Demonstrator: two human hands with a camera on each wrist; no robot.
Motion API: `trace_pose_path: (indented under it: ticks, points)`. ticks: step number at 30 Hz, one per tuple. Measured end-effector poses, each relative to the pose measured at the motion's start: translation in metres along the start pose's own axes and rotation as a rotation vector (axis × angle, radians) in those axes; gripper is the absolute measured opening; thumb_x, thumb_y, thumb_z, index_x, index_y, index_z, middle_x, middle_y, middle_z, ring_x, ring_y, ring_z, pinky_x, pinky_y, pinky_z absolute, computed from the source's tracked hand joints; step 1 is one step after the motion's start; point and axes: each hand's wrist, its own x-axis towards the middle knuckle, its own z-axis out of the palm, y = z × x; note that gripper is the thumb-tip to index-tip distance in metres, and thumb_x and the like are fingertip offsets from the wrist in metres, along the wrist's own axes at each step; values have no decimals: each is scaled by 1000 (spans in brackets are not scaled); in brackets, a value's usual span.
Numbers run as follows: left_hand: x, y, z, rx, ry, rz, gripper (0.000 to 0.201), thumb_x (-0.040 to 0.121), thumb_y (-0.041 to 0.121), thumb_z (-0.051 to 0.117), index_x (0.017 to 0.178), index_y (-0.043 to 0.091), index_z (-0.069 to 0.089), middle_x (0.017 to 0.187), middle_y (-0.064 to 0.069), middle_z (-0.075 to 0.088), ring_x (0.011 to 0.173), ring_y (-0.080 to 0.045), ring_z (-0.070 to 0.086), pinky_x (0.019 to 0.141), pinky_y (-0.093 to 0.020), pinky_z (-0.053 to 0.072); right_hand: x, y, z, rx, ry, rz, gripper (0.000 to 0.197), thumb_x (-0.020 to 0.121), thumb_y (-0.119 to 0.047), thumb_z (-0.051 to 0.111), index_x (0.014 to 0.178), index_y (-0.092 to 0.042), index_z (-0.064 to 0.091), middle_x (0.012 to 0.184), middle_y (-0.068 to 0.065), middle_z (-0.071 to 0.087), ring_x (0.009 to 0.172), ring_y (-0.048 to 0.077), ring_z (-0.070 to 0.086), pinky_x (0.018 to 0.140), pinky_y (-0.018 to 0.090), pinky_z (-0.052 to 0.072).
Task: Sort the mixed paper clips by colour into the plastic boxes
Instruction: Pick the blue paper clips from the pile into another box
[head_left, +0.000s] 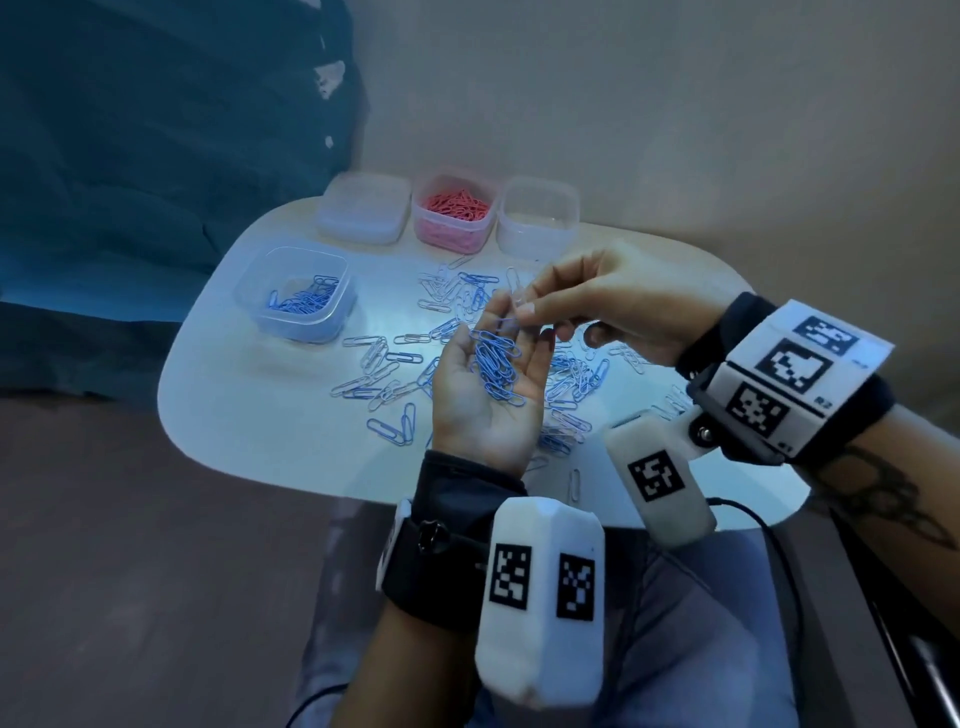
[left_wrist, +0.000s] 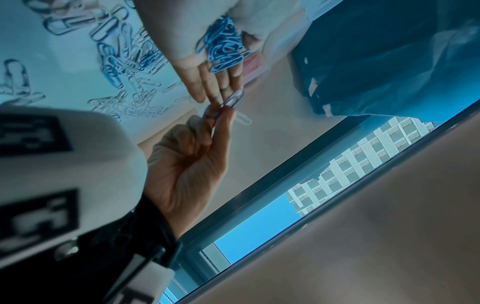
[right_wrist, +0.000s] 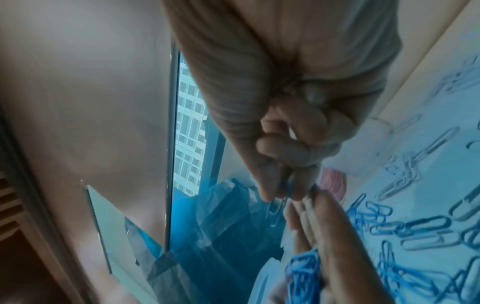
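Blue clip (left_wrist: 232, 100) pinched by right hand (head_left: 623, 306) at fingertips of left hand (head_left: 485, 395), blue clips (head_left: 496, 366) cupped in upturned left palm, mixed clips (head_left: 395, 364) scattered on table (head_left: 249, 415), blue-clip box (head_left: 296, 293) at left.

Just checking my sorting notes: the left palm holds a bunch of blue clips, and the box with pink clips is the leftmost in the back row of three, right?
Not quite. In the head view the box with pink clips is the middle one of the three. The left palm does hold a bunch of blue clips.
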Motion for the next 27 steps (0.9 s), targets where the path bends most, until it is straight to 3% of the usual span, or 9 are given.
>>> trace_pose_path:
  ticks: [2, 4, 8, 10, 12, 15, 18, 22, 27]
  points:
    - [0, -1, 0, -20, -7, 0, 42, 101, 26, 24, 93, 4, 59, 74, -11, 70, 63, -21, 69, 59, -32, 57, -3, -1, 4, -75, 15, -19, 5, 81, -12, 66, 84, -8, 67, 65, -2, 61, 48, 0, 46, 44, 15, 25]
    - [0, -1, -2, -20, -11, -5, 44, 100, 26, 24, 91, 4, 61, 77, -12, 71, 66, -22, 70, 61, -33, 57, -3, -3, 4, -63, 79, -58, 5, 80, -12, 66, 75, -12, 67, 63, -2, 57, 50, 1, 43, 44, 15, 24]
    - [-3, 14, -8, -88, 4, 4, 58, 99, 24, 26, 65, 0, 67, 71, -14, 70, 65, -25, 71, 58, -32, 57, 9, 0, -15, 46, 280, -63, 17, 81, -9, 63, 65, -15, 59, 64, -4, 53, 48, 4, 36, 39, 13, 22]
    - [-4, 24, -11, -133, 79, 41, 53, 98, 23, 31, 60, 2, 61, 61, -10, 66, 56, -23, 68, 51, -26, 55, 18, 9, -28, -120, 322, -8, 17, 82, -8, 61, 67, -12, 58, 56, -5, 53, 49, 9, 35, 36, 13, 24]
    - [-6, 32, -13, -141, 143, 50, 45, 98, 25, 33, 64, 7, 54, 57, -4, 60, 50, -19, 65, 47, -19, 53, 25, 20, -38, -517, 249, 67, 8, 83, -12, 63, 76, -10, 66, 59, -2, 59, 57, 15, 44, 42, 16, 33]
    - [-9, 38, -12, -115, 162, 67, 44, 99, 29, 32, 66, 8, 51, 52, -2, 58, 48, -17, 64, 46, -17, 51, 30, 33, -39, -965, 232, 68, 16, 83, -22, 65, 94, -11, 70, 92, 4, 67, 84, 22, 57, 60, 22, 37]
    - [-9, 40, -12, -120, 159, 95, 42, 99, 29, 33, 67, 8, 49, 50, -1, 57, 48, -17, 64, 47, -17, 51, 28, 34, -27, -922, 213, -55, 14, 79, -21, 69, 89, -11, 67, 89, 1, 56, 89, 22, 54, 63, 25, 36]
    - [-10, 38, -11, -146, 136, 100, 40, 99, 27, 33, 69, 8, 49, 50, -2, 56, 48, -18, 64, 45, -18, 51, 25, 39, -8, -915, -14, -80, 14, 76, -27, 73, 79, -17, 63, 83, -1, 63, 80, 17, 54, 71, 27, 42]
    - [-14, 35, -8, -131, 127, 100, 39, 99, 26, 33, 68, 8, 49, 51, -1, 56, 49, -18, 65, 46, -18, 52, 27, 39, -2, -987, 48, -118, 9, 79, -23, 68, 83, -17, 64, 90, 1, 67, 86, 21, 56, 67, 26, 38]
